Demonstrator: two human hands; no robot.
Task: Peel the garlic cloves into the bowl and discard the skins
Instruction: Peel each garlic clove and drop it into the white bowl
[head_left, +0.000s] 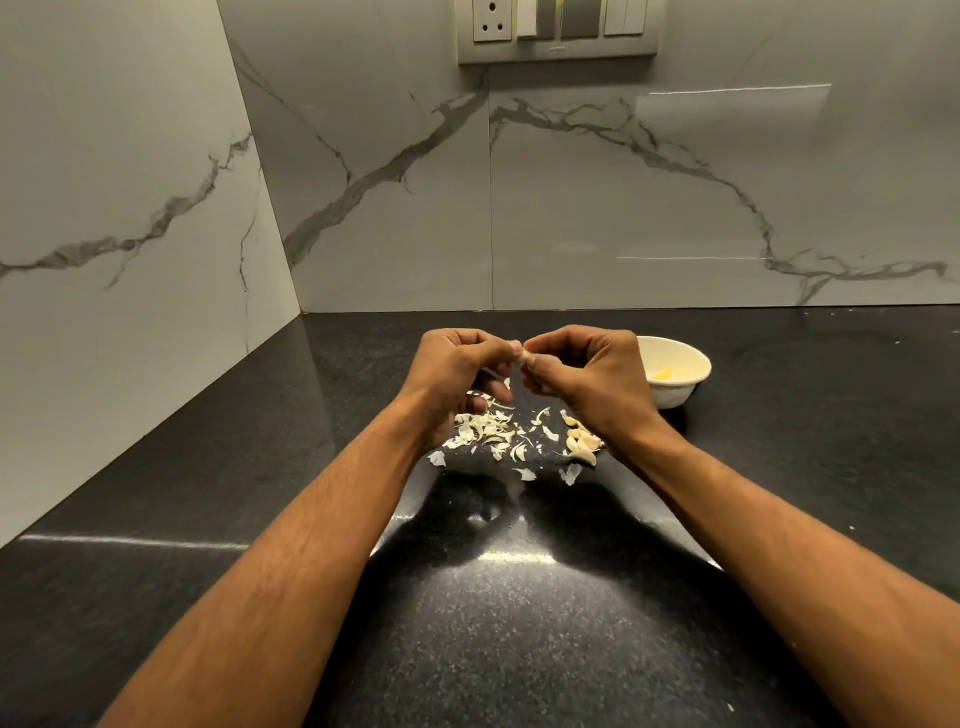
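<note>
Two marble-veined grey walls meet at the far left corner of the black speckled stone worktop, whose near stretch lies bare between the forearms. Scattered papery white garlic skins lie beneath the hands, with a small heap of unpeeled pale garlic cloves just right of them. Behind the right hand stands a small white round bowl. Raised above the skins, the left hand and the right hand meet fingertip to fingertip, both pinching one small garlic clove.
</note>
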